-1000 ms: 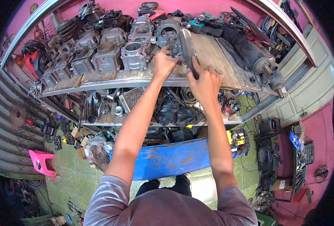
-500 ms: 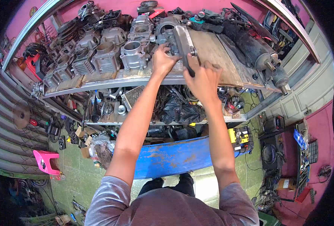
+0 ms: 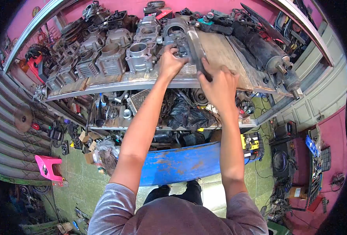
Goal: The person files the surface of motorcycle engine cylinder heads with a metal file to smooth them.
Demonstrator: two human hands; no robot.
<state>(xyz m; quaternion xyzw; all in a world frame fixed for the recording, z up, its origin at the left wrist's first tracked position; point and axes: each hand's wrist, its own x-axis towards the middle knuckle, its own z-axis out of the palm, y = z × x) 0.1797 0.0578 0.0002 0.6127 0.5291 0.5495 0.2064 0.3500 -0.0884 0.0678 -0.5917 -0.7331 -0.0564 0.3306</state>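
Note:
On the upper shelf lies a grey metal engine casing (image 3: 176, 35) with a round opening. My left hand (image 3: 171, 64) is at its front, fingers curled over its near part and thumb stretched to the right. Beside it a long, narrow dark metal part (image 3: 196, 46) with a bright edge stands on end, blurred, pointing away from me. My right hand (image 3: 220, 85) has thumb and forefinger at the near end of this long part, its other fingers bent. To the left of my left hand stands a silver engine cylinder (image 3: 139, 58) with a round bore.
More cylinders (image 3: 110, 60) line the shelf's left side. Exhaust mufflers (image 3: 265, 51) lie at the right, beside a wooden board (image 3: 220, 51). Below are a shelf with a black plastic bag (image 3: 187, 115), a blue bench (image 3: 179, 162) and a pink stool (image 3: 48, 167).
My right hand has moved right and slightly toward me. The long dark part has shifted right with it, showing more of the casing's opening. My left hand stays nearly still.

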